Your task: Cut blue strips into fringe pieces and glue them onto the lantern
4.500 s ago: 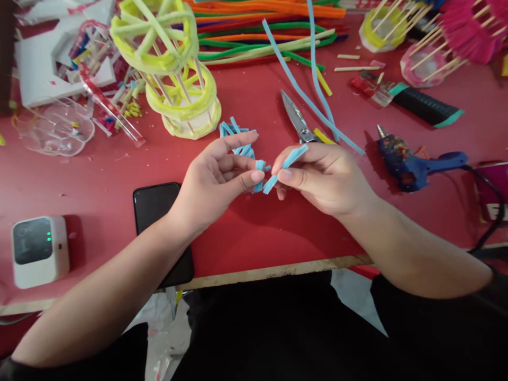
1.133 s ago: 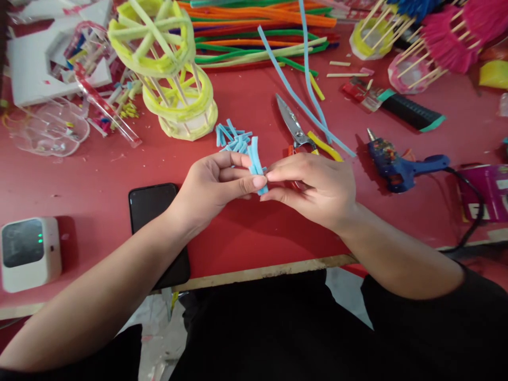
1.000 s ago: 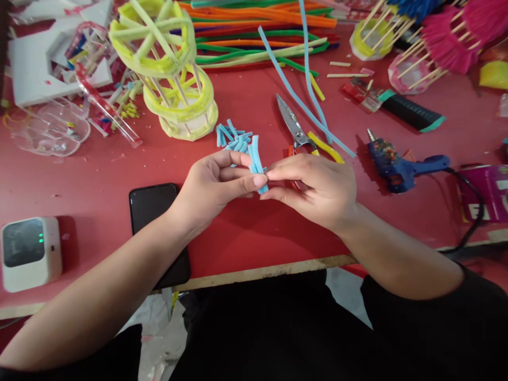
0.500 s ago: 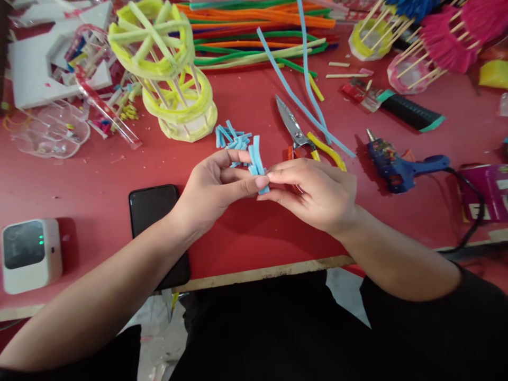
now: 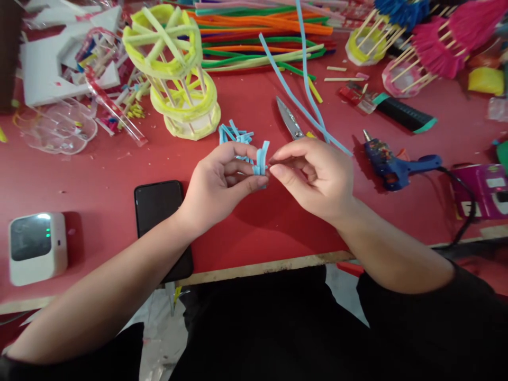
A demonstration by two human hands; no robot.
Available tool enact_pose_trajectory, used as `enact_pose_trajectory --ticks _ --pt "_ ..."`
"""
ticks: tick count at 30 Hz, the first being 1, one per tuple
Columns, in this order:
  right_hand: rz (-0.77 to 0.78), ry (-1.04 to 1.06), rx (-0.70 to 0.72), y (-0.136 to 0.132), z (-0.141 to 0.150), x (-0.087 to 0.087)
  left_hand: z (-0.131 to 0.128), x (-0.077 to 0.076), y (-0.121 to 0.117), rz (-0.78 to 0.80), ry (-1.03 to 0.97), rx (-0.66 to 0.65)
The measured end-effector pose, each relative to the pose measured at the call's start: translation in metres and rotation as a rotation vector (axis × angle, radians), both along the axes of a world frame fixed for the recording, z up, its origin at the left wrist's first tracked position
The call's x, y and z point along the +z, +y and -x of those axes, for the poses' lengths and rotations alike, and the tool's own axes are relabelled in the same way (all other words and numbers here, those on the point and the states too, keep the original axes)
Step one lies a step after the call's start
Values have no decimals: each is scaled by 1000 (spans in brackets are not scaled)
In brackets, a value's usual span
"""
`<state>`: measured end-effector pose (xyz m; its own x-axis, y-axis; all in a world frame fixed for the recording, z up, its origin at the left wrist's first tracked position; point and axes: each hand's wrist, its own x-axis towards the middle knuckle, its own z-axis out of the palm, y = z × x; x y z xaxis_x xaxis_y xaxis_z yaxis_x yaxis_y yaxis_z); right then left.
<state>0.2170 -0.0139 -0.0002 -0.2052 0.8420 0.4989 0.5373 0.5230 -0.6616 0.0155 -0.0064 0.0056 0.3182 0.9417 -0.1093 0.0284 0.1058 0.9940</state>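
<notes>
My left hand (image 5: 222, 182) pinches a few short pieces of light-blue pipe cleaner (image 5: 261, 159) between thumb and fingers; some stand up above the fingertips. Close against their right side is my right hand (image 5: 317, 177), thumb and forefinger drawn together. Whether a small piece sits between those two fingertips is hard to make out. Just behind my left fingers lies a pile of cut blue pieces (image 5: 234, 132), partly hidden. The scissors (image 5: 289, 119) lie beyond my right hand, which covers their handles. Two long blue pipe cleaners (image 5: 283, 79) stretch behind them.
A yellow pipe-cleaner frame with sticks (image 5: 184, 98) stands at the back left. A phone (image 5: 159, 206) lies under my left forearm, near a white device (image 5: 37, 248). To the right are a glue gun (image 5: 397, 159), its cord and a cutter (image 5: 405, 111). Coloured pipe cleaners (image 5: 262, 26) lie behind.
My right fingertips have lifted and drawn slightly back from the blue pieces. The pieces in my left hand have turned a little to lean right. The view has shifted slightly.
</notes>
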Motion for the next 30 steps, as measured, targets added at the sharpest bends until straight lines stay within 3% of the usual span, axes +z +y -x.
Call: enact_pose_trajectory --ticks 6,9,12,15,18,24,27,30 --pt "69 -150 -120 7 -18 24 0 7 1 27 -56 -59" --pt "138 -502 -130 0 -40 35 1 6 1 28 -55 -63" --pt "132 -775 -156 -10 -63 30 2 3 2 -16 -32 -58" --pt "214 -746 -143 -13 -73 17 3 1 3 -115 -20 -72" --pt "375 -671 -226 -6 -66 12 2 1 3 -185 -11 -112" --pt "632 -696 -364 8 -43 29 1 2 3 -256 24 -154" --pt "754 -708 -353 13 -54 36 2 1 3 -245 32 -146" --pt "931 -559 -266 10 -74 44 3 -2 3 -239 31 -154"
